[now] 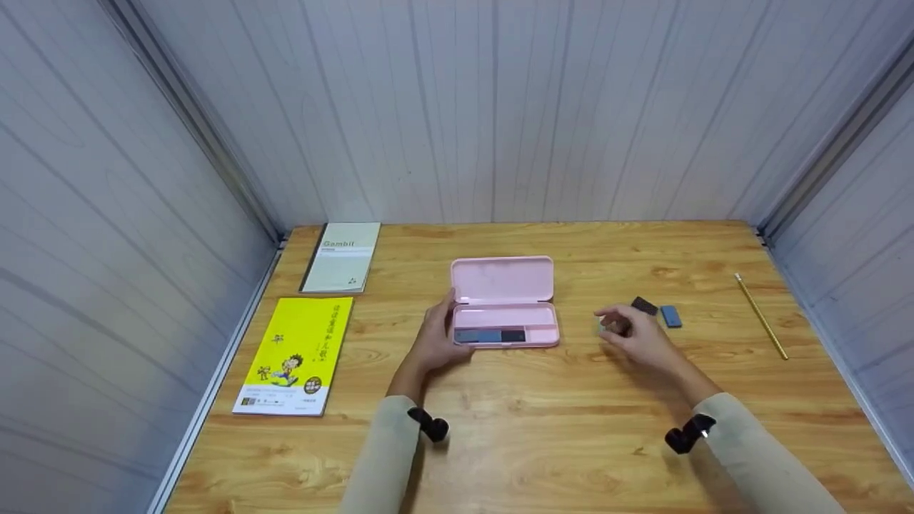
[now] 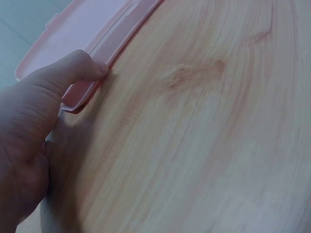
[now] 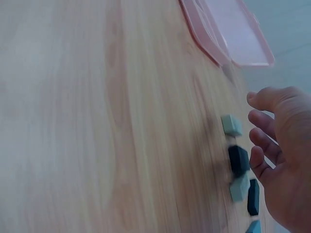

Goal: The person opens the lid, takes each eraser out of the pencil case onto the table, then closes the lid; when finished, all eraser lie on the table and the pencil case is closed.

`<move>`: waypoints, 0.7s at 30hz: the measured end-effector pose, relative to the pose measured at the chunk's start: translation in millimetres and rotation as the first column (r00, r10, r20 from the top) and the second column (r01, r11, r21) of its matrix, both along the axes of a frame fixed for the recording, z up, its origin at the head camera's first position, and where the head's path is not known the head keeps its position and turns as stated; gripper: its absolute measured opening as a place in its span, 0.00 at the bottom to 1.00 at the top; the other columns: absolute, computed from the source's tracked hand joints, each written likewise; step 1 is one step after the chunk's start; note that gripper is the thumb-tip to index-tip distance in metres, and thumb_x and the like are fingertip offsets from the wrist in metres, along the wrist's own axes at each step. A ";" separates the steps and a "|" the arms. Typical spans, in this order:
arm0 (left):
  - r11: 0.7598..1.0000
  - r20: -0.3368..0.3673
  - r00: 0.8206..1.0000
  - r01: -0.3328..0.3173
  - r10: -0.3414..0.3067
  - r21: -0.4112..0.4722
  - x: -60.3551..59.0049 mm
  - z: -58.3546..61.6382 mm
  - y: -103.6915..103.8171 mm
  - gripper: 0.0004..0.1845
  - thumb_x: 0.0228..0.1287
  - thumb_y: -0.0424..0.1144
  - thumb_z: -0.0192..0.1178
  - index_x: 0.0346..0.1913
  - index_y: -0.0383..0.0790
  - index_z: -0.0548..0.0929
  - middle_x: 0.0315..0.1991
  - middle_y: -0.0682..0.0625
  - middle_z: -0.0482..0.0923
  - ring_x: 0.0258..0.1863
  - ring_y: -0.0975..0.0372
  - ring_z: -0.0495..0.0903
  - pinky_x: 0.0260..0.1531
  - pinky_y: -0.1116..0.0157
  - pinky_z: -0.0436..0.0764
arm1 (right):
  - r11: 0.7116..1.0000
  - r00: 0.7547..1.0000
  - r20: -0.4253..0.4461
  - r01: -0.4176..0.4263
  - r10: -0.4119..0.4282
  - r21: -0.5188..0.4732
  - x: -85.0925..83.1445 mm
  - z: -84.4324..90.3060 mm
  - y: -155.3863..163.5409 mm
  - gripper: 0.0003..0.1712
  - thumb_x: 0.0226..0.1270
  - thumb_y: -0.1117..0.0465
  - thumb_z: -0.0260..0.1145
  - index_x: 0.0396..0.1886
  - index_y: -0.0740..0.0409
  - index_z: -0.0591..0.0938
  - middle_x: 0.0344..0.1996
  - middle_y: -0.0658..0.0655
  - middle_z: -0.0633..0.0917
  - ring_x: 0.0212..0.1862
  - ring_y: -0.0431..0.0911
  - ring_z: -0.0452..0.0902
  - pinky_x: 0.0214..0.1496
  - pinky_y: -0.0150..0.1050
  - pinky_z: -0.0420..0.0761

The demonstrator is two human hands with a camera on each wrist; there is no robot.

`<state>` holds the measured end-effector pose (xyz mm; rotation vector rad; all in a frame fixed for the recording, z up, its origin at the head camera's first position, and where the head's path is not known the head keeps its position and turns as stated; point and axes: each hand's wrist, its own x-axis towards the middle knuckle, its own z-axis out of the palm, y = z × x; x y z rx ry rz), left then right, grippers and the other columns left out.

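An open pink pencil case [image 1: 503, 285] lies mid-table, with a blue-grey piece and a black piece [image 1: 490, 335] in its tray. My left hand [image 1: 450, 325] holds the case's left end; its thumb [image 2: 85, 65] presses the near rim of the case [image 2: 92, 24]. My right hand [image 1: 613, 325] hovers with loosely bent fingers over several small erasers and holds nothing. In the right wrist view a pale green eraser [image 3: 232, 124], a dark one [image 3: 238, 159] and a grey one [image 3: 239, 188] lie under the fingers [image 3: 260, 133]. A black eraser [image 1: 645, 306] and a blue eraser [image 1: 670, 316] lie just beyond.
A yellow book [image 1: 296, 355] and a pale notebook [image 1: 341, 256] lie at the table's left side. A yellow pencil [image 1: 761, 316] lies near the right edge. White panel walls close in the wooden table [image 1: 543, 442] on three sides.
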<state>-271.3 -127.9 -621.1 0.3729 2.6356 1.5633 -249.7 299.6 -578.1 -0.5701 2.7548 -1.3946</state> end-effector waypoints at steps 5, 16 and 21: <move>1.000 0.025 1.000 -0.004 0.004 -0.006 0.0 0.7 -0.6 0.70 0.48 0.38 0.87 0.92 0.37 0.54 0.83 0.40 0.73 0.86 0.41 0.62 0.90 0.39 0.59 | 0.998 0.998 0.030 -0.056 0.055 0.027 -3.0 -0.6 -23.9 0.20 0.77 0.70 0.73 0.65 0.67 0.86 0.51 0.69 0.91 0.46 0.41 0.84 0.50 0.30 0.82; 1.000 0.009 1.000 -0.001 0.001 0.002 2.3 2.8 0.0 0.69 0.48 0.37 0.86 0.92 0.35 0.55 0.82 0.37 0.74 0.83 0.41 0.64 0.89 0.40 0.61 | 0.993 0.990 0.084 -0.113 0.111 0.026 -5.2 4.6 -75.0 0.19 0.78 0.69 0.72 0.66 0.63 0.86 0.57 0.68 0.92 0.52 0.52 0.85 0.54 0.35 0.82; 1.000 0.013 1.000 -0.001 0.001 0.002 0.8 1.0 -0.6 0.70 0.46 0.37 0.85 0.92 0.35 0.54 0.83 0.37 0.73 0.84 0.41 0.63 0.89 0.39 0.59 | 0.991 0.986 0.096 -0.137 0.135 0.010 -7.4 7.3 -92.1 0.18 0.80 0.67 0.71 0.66 0.62 0.86 0.59 0.68 0.92 0.53 0.53 0.84 0.52 0.33 0.81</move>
